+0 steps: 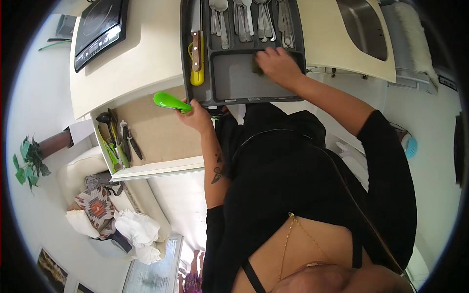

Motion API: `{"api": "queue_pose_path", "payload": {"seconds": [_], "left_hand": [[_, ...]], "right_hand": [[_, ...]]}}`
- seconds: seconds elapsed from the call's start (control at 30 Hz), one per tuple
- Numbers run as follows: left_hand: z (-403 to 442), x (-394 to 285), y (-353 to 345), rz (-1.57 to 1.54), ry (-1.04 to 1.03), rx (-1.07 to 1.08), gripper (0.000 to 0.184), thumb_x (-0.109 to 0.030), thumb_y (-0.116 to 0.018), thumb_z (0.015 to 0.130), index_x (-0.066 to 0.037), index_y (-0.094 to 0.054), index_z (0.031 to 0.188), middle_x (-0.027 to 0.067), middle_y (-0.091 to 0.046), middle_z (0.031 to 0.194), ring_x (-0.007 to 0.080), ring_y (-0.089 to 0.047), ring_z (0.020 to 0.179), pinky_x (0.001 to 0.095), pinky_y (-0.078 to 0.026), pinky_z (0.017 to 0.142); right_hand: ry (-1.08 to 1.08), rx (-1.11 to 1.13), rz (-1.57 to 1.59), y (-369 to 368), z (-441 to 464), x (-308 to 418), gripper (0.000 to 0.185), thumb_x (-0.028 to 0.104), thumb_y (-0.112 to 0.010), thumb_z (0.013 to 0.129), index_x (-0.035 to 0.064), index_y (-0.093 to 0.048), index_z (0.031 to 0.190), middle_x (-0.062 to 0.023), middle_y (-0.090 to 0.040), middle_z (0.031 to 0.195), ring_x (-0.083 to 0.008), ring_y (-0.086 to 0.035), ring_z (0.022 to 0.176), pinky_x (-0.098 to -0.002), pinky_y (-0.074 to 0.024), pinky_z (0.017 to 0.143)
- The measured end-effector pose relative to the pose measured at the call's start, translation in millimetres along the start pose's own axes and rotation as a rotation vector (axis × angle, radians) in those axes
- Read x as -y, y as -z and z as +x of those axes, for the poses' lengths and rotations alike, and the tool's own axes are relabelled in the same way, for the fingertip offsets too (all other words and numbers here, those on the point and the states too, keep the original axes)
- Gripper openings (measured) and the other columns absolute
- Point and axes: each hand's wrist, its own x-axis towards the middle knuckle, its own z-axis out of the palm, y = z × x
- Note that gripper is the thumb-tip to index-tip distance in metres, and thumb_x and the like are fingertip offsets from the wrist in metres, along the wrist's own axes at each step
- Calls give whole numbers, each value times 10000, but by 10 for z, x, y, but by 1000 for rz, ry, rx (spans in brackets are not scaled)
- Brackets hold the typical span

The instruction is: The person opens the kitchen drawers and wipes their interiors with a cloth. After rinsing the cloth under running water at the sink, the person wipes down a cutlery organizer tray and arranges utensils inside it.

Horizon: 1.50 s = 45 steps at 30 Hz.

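Observation:
My left hand [195, 117] is closed at the near left corner of the grey cutlery tray [198, 95]. It grips a bright green plastic utensil [171, 101] with a rounded end; the kind is not clear. Over the tray's wide front compartment, my right hand [278, 67] is blurred and holds a small dark sponge or cloth [257, 67] against the inside. Behind it, spoons [222, 24] and other metal cutlery fill the long slots. In the left slot lie a wooden-handled knife [196, 51] and a yellow-handled tool [197, 78].
Left of the tray an open drawer [166, 141] holds a black ladle [103, 117] and several other utensils along its left side. A portable cooktop [100, 31] stands on the counter [151, 44]. A steel sink [364, 24] lies at right.

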Motion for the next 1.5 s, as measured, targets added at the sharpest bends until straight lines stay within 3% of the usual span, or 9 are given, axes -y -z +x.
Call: {"api": "queue_pose_path", "payload": {"seconds": [0.2, 0.3, 0.63, 0.73, 0.9, 1.1, 1.17, 1.27, 1.5], "left_hand": [[-2, -96, 23, 87, -31, 70, 235, 16, -543, 757, 61, -461, 972, 120, -487, 922, 176, -509, 800, 271, -437, 718], [7, -10, 34, 72, -40, 55, 218, 3, -552, 754, 51, -463, 947, 115, -482, 922, 168, -503, 789, 275, -434, 710], [-52, 12, -26, -26, 46, -5, 238, -2, -558, 752, 10, -442, 960, 75, -483, 844, 123, -472, 696, 248, -399, 630], [-46, 87, -15, -4, 1, 9, 236, 0, -554, 755, 9, -435, 959, 71, -478, 836, 124, -472, 696, 246, -397, 628], [-62, 60, -56, 35, 17, -44, 212, -1, -551, 753, 2, -434, 931, 67, -474, 816, 127, -469, 698, 257, -392, 627], [-82, -24, -113, -25, 82, -73, 215, 8, -553, 749, -10, -437, 930, 61, -476, 812, 129, -467, 698, 264, -392, 626], [-65, 64, -119, 1, 79, -72, 214, 9, -554, 751, -13, -438, 930, 64, -477, 820, 131, -467, 698, 265, -392, 627], [-78, 85, -130, 11, 54, -70, 218, 8, -556, 755, -18, -437, 936, 71, -480, 836, 133, -467, 699, 264, -394, 629], [-81, 59, -176, -48, 106, -110, 247, 0, -556, 759, -24, -425, 967, 82, -481, 855, 140, -472, 702, 266, -404, 641]], "right_hand": [[-111, 191, 52, 88, 187, 57, 114, 143, -528, 735, 63, -602, 772, -45, -519, 815, -201, -528, 805, -347, -423, 676], [-62, -64, 164, -63, 553, 424, 125, 134, -528, 733, 51, -596, 798, -58, -517, 806, -208, -543, 816, -346, -441, 668], [-306, 410, 134, 119, -255, -210, 139, 111, -502, 770, 47, -586, 861, -89, -534, 879, -235, -565, 825, -378, -483, 639], [-230, 199, 363, 131, 86, 75, 245, 123, -498, 766, 55, -586, 984, -76, -540, 947, -263, -555, 926, -388, -478, 733], [-133, -21, 410, -147, 528, 602, 158, 144, -500, 775, 67, -578, 890, -69, -514, 939, -245, -537, 930, -390, -487, 710], [-54, 229, 490, 96, -495, -289, 230, 49, -587, 681, 96, -595, 906, -42, -533, 973, -245, -529, 921, -382, -460, 756], [-162, 558, 378, 280, -330, -265, 233, 56, -593, 675, 100, -619, 902, -49, -544, 981, -255, -530, 918, -389, -460, 755], [-133, 88, 611, 126, 136, 13, 268, 57, -611, 659, 87, -624, 924, -62, -525, 933, -251, -524, 885, -355, -470, 771], [122, 319, 738, 13, -101, 83, 276, 37, -608, 625, 98, -602, 894, -48, -503, 964, -247, -490, 966, -366, -447, 809]]}}
